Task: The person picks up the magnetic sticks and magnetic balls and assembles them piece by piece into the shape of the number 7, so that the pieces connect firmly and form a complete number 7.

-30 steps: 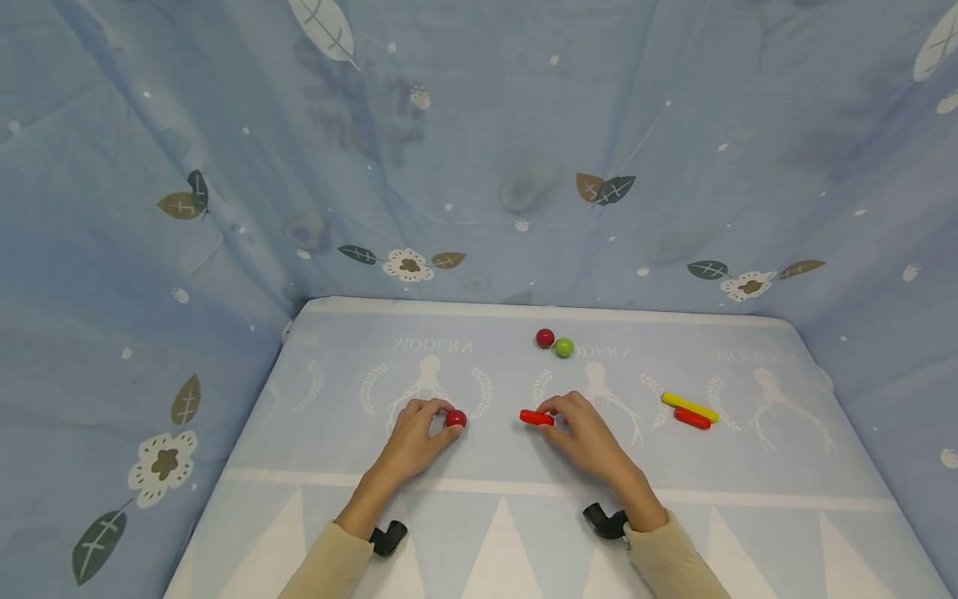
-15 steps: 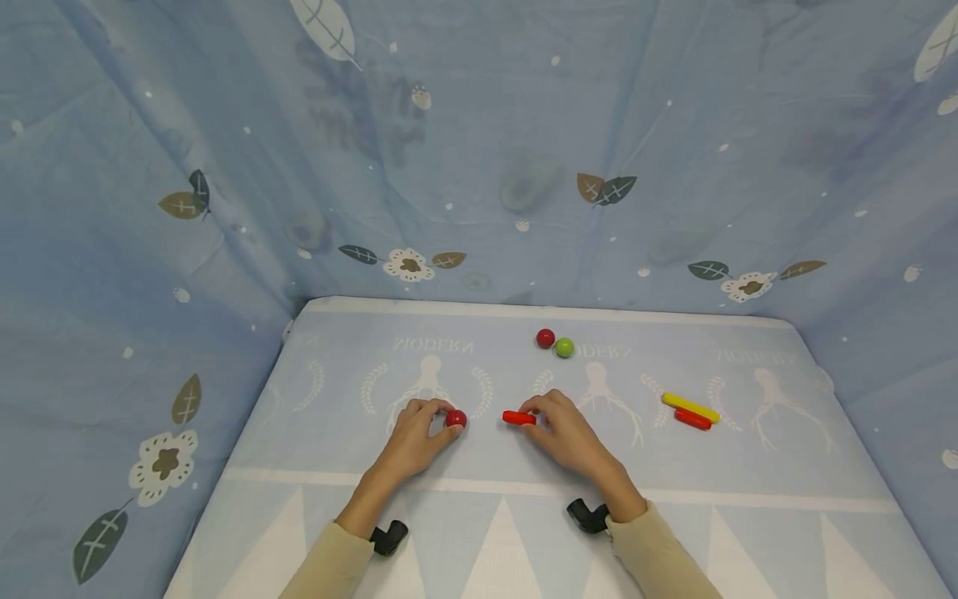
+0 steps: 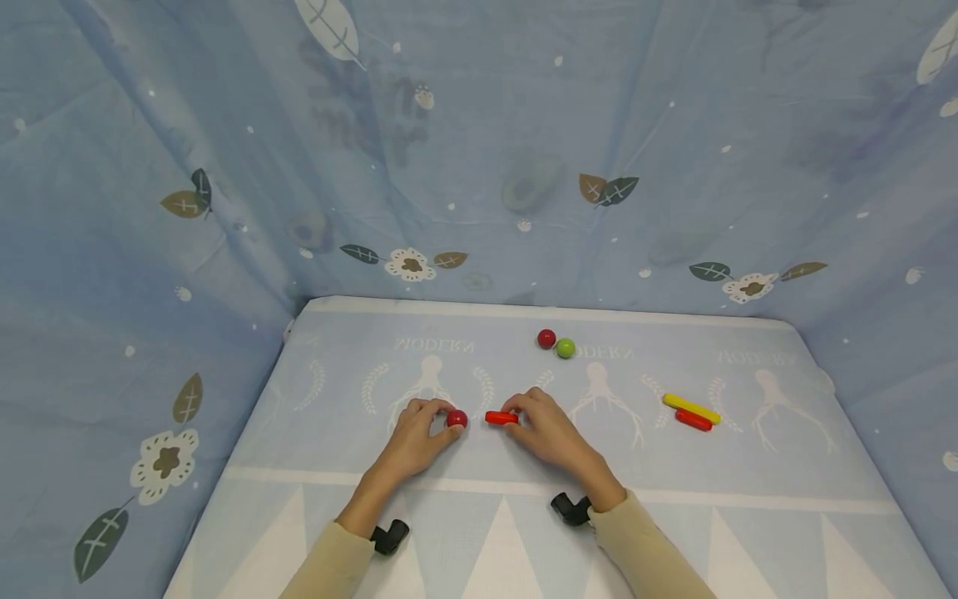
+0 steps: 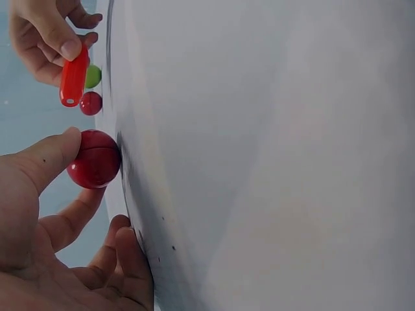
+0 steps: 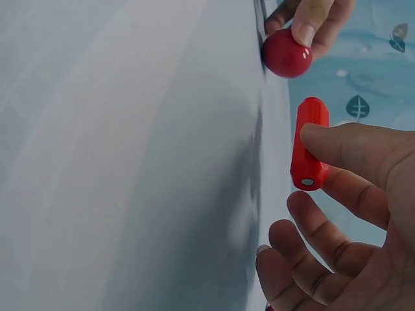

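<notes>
My left hand pinches a glossy red ball between thumb and finger, down at the tabletop. A seam runs round the ball in the left wrist view. To its right, my right hand holds a short red rod between thumb and fingertips. The rod shows a small pale metallic disc in its end in the right wrist view. It lies roughly sideways, its free end pointing at the ball, with a small gap between them. The remaining right fingers are loosely bent below the rod.
Toward the back of the table a second red ball sits beside a green ball. At the right a yellow rod lies alongside another red rod. Blue patterned cloth hangs behind and at both sides.
My right hand has moved left with the red rod, narrowing the gap to the red ball. My left hand and its ball have stayed in place.
</notes>
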Motion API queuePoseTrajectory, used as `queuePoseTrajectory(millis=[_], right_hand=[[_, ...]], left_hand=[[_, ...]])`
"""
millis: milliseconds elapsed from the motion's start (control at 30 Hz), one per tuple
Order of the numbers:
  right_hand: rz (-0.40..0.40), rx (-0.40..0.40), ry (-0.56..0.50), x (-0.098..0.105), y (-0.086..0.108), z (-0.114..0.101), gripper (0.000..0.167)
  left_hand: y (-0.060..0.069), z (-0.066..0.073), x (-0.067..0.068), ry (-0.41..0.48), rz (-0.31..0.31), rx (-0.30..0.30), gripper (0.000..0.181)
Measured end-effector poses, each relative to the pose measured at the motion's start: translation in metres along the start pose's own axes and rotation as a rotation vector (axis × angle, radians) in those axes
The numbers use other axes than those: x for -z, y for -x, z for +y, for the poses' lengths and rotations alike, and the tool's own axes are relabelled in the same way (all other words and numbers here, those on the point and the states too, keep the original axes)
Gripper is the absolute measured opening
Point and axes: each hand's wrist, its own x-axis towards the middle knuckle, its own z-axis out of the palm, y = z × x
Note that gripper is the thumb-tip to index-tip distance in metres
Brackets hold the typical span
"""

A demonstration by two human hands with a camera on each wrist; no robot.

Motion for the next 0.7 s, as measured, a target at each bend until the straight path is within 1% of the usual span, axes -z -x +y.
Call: queuePoseTrajectory(millis=[167,400,700], right_hand=[[-0.022,-0.001,0.011,-0.004,-0.004,-0.002,0.019],[-0.045,0.039,0.011,-0.009,-0.007,-0.004,0.016],[-0.059,0.063,0.024,-0.013,-0.011,-0.010,0.015]], left_hand=[[0.000,0.000,0.001,0.003,-0.006,0.004,0.033],[0.000,-0.002,0.000,-0.002,0.003,-0.045,0.032],[-0.001,-0.004,0.001,0.006,0.005,-0.047,0.033]])
